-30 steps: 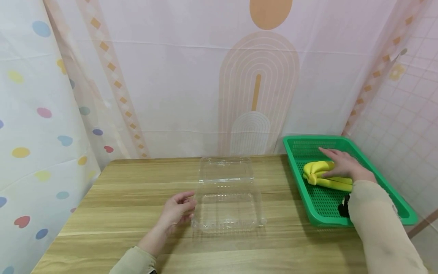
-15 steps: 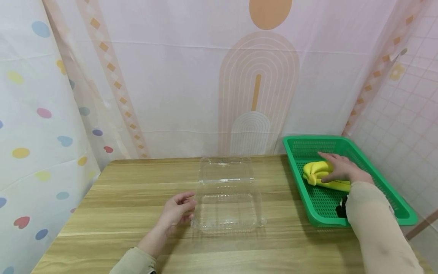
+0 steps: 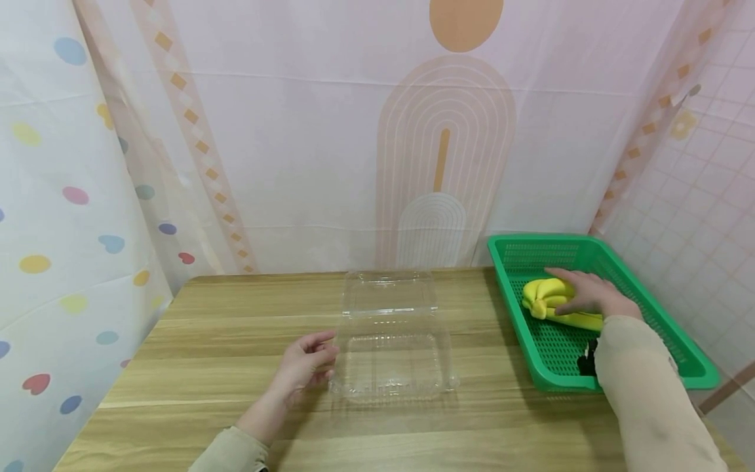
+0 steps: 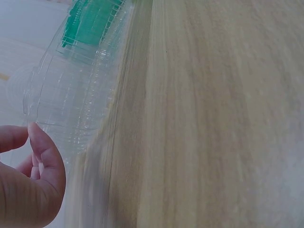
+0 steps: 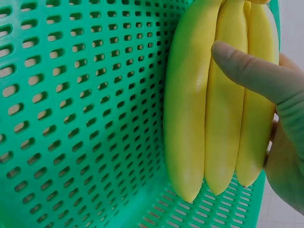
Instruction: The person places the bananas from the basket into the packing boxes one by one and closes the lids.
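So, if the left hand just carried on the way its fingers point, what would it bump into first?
Most likely the nearest side of the clear plastic container. The left hand has its fingertips right by it; being see-through, it's hard to tell whether they already touch.

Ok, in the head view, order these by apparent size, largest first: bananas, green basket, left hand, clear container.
1. Green basket
2. Clear container
3. Bananas and left hand: too close to rank, as the right hand partly covers the bananas.
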`<action>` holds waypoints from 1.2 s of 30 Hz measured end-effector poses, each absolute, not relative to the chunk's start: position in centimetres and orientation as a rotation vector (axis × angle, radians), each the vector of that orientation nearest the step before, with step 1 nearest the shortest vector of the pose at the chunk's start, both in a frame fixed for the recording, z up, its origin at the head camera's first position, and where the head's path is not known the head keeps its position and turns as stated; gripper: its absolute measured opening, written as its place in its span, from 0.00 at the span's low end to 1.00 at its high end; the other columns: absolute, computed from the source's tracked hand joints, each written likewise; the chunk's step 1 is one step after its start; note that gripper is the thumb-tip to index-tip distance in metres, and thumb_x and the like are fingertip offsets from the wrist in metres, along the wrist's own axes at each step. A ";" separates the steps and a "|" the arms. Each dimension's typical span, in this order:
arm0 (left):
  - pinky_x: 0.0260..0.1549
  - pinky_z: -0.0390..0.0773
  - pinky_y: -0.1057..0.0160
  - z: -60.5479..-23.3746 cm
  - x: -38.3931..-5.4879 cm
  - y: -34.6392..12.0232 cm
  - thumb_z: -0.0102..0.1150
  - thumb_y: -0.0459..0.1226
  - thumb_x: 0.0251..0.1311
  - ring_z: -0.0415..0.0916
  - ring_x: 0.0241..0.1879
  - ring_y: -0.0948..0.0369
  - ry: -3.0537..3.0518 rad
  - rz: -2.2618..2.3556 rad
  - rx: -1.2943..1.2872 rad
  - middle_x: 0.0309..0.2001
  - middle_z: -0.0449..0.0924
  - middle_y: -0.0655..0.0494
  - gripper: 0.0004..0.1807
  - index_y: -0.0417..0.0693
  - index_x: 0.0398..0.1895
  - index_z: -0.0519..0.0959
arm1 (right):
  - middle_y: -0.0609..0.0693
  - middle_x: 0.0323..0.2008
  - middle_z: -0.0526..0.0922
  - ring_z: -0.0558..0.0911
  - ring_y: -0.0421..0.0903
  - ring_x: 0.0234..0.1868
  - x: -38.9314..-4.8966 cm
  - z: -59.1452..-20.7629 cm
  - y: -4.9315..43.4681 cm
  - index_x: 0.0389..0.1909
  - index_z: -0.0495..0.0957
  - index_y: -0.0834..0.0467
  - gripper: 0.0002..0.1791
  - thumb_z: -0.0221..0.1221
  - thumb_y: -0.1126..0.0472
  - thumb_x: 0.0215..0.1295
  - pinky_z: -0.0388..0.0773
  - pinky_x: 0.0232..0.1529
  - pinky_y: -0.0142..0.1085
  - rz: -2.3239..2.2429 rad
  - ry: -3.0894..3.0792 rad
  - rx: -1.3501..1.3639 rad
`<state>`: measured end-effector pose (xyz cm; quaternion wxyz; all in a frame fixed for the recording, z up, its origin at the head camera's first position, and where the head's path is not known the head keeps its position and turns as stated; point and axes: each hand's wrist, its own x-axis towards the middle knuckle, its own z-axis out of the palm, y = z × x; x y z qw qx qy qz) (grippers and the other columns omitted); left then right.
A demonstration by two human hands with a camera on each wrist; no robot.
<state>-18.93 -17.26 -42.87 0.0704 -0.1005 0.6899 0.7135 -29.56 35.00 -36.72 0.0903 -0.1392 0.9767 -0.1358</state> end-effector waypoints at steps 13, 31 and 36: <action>0.25 0.77 0.69 -42.9 -19.0 -17.4 0.59 0.28 0.57 0.72 0.29 0.61 2.073 2.142 -0.296 0.37 0.71 0.52 0.24 0.36 0.58 0.69 | 0.67 0.58 0.65 0.65 0.66 0.51 -29.7 -36.9 35.1 0.64 0.63 0.56 0.41 0.68 0.51 0.49 0.66 0.39 0.59 -0.431 2.928 -0.403; 0.27 0.78 0.68 -43.0 -19.0 -17.5 0.59 0.29 0.56 0.71 0.31 0.61 2.099 2.115 -0.274 0.37 0.69 0.53 0.25 0.38 0.59 0.69 | 0.63 0.52 0.70 0.69 0.56 0.43 -30.0 -36.9 34.9 0.64 0.63 0.59 0.39 0.68 0.55 0.51 0.69 0.37 0.48 -0.517 2.813 -0.442; 0.27 0.78 0.68 -43.1 -19.1 -17.4 0.59 0.29 0.56 0.71 0.31 0.60 2.098 2.114 -0.285 0.37 0.70 0.52 0.25 0.38 0.58 0.70 | 0.60 0.48 0.71 0.68 0.55 0.42 -29.9 -36.8 34.9 0.64 0.61 0.60 0.41 0.68 0.56 0.50 0.68 0.38 0.46 -0.588 2.749 -0.395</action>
